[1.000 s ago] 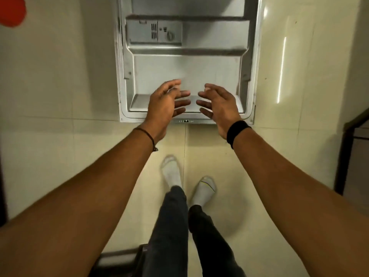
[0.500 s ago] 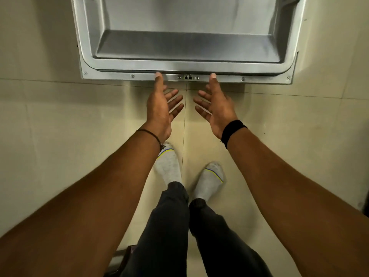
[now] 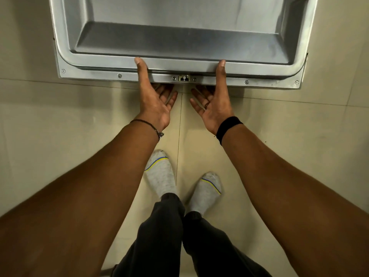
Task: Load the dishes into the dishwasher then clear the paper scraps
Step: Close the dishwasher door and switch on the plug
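Gripping the near edge of the dishwasher door (image 3: 89, 73), both hands are seen in the head view from above, with the door lying open and flat and filling the top of the picture. The left hand (image 3: 153, 100) has its thumb laid straight over the steel rim while its fingers reach under the edge, so the rim is pinched between thumb and fingers; the fingertips are hidden beneath the metal. The right hand (image 3: 214, 101) holds the same edge in the same way, thumb on top and fingers tucked below, with a ring on one finger. Between the two thumbs, on the front strip of the door, sits the small latch (image 3: 184, 78), with a screw on either side of it. Beyond the thumbs the inner face of the door dips into a shallow, dull grey recess. A thin cord bracelet (image 3: 147, 125) circles the left wrist and a black wristband (image 3: 228, 129) the right. Under the hands lies a pale tiled floor (image 3: 60, 116), one grout line running straight back from the gap between the palms. Nearer than the grip, two feet in grey socks (image 3: 159, 172) with yellow-and-blue stripes stand on the tiles, below dark trousers (image 3: 159, 236).
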`<state>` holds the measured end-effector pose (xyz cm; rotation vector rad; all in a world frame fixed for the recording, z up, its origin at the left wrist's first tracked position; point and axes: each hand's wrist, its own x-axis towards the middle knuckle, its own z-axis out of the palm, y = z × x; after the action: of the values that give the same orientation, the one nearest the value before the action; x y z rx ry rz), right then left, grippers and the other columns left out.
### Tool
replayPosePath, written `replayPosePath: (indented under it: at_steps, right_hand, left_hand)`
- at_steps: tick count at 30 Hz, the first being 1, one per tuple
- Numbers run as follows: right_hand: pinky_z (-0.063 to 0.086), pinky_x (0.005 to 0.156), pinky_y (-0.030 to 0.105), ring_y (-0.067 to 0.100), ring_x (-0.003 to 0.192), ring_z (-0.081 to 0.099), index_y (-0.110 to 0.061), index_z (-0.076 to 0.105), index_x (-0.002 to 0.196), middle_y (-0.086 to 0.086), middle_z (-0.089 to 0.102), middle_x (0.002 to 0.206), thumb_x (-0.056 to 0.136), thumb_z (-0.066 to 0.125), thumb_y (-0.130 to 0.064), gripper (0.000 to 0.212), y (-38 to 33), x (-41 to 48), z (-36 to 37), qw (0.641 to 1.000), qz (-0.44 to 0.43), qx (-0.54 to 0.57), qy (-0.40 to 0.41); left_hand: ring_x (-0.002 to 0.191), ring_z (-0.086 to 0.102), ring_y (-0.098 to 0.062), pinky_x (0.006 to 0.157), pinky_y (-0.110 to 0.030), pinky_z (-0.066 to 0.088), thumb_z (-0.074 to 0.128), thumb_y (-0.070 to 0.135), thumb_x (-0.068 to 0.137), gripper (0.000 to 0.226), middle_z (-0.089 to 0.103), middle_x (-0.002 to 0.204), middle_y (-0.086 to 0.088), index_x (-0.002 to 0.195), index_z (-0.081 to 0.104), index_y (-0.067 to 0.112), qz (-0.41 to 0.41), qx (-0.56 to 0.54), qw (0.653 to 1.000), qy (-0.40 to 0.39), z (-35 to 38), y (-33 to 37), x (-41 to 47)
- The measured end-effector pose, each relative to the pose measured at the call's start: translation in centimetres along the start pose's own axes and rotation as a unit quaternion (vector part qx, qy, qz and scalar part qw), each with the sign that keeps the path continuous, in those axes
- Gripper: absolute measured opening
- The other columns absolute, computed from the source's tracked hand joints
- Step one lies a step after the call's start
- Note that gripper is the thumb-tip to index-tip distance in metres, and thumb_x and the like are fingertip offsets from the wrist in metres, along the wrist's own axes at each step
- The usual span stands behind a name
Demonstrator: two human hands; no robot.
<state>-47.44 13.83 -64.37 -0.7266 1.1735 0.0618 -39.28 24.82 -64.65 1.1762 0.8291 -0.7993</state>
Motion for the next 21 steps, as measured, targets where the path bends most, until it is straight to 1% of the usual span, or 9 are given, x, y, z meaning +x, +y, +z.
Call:
replayPosePath:
  at_steps: [3, 6, 9, 13, 16, 18, 20, 21]
  right_hand:
    - [0.055, 0.098, 0.038, 0.019, 0.123, 0.061, -0.038, 0.040, 0.151, 0.003, 0.051, 0.147, 0.089, 0.052, -0.075, 0.073, -1.2, -2.1, 0.4, 1.000, 0.005, -0.016, 0.015]
    - [0.054, 0.099, 0.037, 0.017, 0.119, 0.064, -0.034, 0.045, 0.147, 0.003, 0.058, 0.139, 0.089, 0.053, -0.073, 0.070, -3.2, -5.8, 1.3, 0.999, 0.013, -0.020, 0.024]
    - [0.055, 0.098, 0.035, 0.016, 0.114, 0.067, -0.023, 0.046, 0.145, 0.003, 0.062, 0.133, 0.088, 0.056, -0.073, 0.076, -6.4, -10.8, 2.6, 0.999, 0.017, -0.027, 0.036]
    - [0.053, 0.101, 0.037, 0.018, 0.117, 0.065, -0.020, 0.043, 0.148, 0.005, 0.061, 0.136, 0.089, 0.055, -0.072, 0.080, -13.4, -19.3, 5.7, 0.999, 0.008, -0.019, 0.038]
    - [0.052, 0.102, 0.036, 0.018, 0.118, 0.064, -0.021, 0.041, 0.150, 0.005, 0.057, 0.142, 0.091, 0.055, -0.069, 0.077, -19.0, -25.0, 8.3, 0.999, -0.019, -0.022, 0.024]
    - [0.052, 0.102, 0.036, 0.017, 0.117, 0.065, -0.021, 0.041, 0.150, 0.007, 0.055, 0.144, 0.093, 0.053, -0.067, 0.074, -23.2, -28.3, 10.4, 0.999, -0.037, -0.024, 0.022]
    - [0.053, 0.102, 0.036, 0.017, 0.116, 0.066, -0.022, 0.044, 0.145, 0.007, 0.057, 0.142, 0.095, 0.052, -0.065, 0.066, -27.6, -31.1, 12.5, 0.997, -0.062, -0.023, 0.029]
    - [0.054, 0.100, 0.036, 0.017, 0.115, 0.066, -0.025, 0.049, 0.137, 0.006, 0.058, 0.140, 0.096, 0.051, -0.064, 0.056, -29.8, -32.3, 13.5, 0.997, -0.073, -0.026, 0.028]
  left_hand:
    - [0.120, 0.062, -0.022, 0.107, -0.042, 0.049, 0.049, 0.075, 0.092, 0.079, 0.057, 0.137, -0.010, 0.151, 0.044, 0.022, -0.007, 0.004, 1.000, 0.003, 0.5, 1.2, -2.5]
    - [0.118, 0.065, -0.021, 0.105, -0.041, 0.052, 0.050, 0.075, 0.091, 0.078, 0.062, 0.132, -0.008, 0.145, 0.049, 0.019, -0.012, 0.006, 1.000, 0.020, 1.2, 3.1, -6.2]
    - [0.115, 0.067, -0.020, 0.100, -0.039, 0.055, 0.052, 0.077, 0.089, 0.080, 0.063, 0.132, -0.008, 0.144, 0.050, 0.019, -0.018, -0.004, 0.999, 0.028, 2.5, 6.3, -11.7]
    - [0.114, 0.067, -0.021, 0.101, -0.038, 0.054, 0.052, 0.074, 0.090, 0.080, 0.065, 0.127, -0.009, 0.144, 0.049, 0.015, -0.022, -0.009, 1.000, 0.005, 5.6, 12.8, -20.5]
    - [0.114, 0.068, -0.023, 0.105, -0.040, 0.053, 0.054, 0.071, 0.091, 0.077, 0.067, 0.124, -0.011, 0.141, 0.051, 0.012, -0.021, -0.007, 0.999, -0.028, 8.4, 18.4, -26.2]
    - [0.114, 0.068, -0.024, 0.106, -0.041, 0.053, 0.056, 0.067, 0.093, 0.075, 0.066, 0.126, -0.014, 0.142, 0.049, 0.011, -0.016, -0.002, 0.999, -0.050, 10.2, 22.5, -29.8]
    - [0.116, 0.068, -0.025, 0.105, -0.041, 0.054, 0.055, 0.062, 0.096, 0.072, 0.063, 0.130, -0.015, 0.144, 0.046, 0.010, -0.002, 0.015, 0.997, -0.070, 12.5, 26.6, -33.0]
    - [0.116, 0.068, -0.025, 0.104, -0.040, 0.055, 0.056, 0.060, 0.097, 0.071, 0.062, 0.132, -0.015, 0.145, 0.044, 0.009, 0.010, 0.022, 0.997, -0.076, 13.8, 28.6, -34.4]
